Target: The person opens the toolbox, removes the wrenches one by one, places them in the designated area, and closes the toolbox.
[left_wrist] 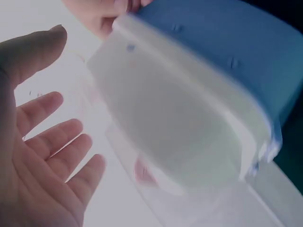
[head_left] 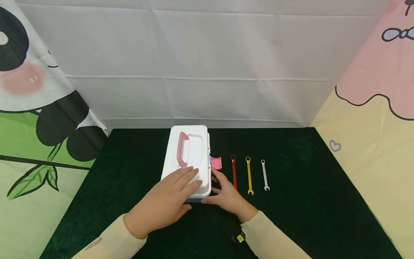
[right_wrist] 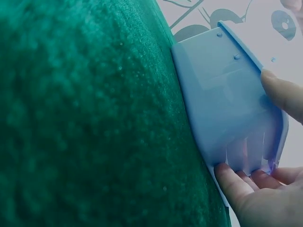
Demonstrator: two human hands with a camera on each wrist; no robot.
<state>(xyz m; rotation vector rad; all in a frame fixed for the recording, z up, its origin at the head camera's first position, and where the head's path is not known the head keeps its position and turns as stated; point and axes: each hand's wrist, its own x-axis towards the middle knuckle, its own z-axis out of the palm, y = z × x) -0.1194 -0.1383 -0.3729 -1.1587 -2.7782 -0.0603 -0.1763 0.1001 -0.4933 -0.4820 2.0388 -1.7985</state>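
Observation:
A plastic storage box with a white lid (head_left: pixel 197 154) and a blue base (right_wrist: pixel 222 94) stands on the dark green cloth. Its pink carry handle (head_left: pixel 180 149) lies along the lid, and a pink latch (head_left: pixel 216 163) sticks out from its right side. My left hand (head_left: pixel 165 203) is over the near left part of the lid, fingers straight and spread; the left wrist view shows its palm beside the lid, holding nothing. My right hand (head_left: pixel 228 198) grips the box's near right corner, thumb (right_wrist: pixel 281 92) on the near end and fingers (right_wrist: pixel 232 182) against the right side.
Right of the box lie a red wrench (head_left: pixel 234 172), a yellow wrench (head_left: pixel 249 176) and a smaller silver wrench (head_left: pixel 265 175), roughly side by side. A white curtain (head_left: pixel 207 68) hangs behind the table, with printed cloths at both sides.

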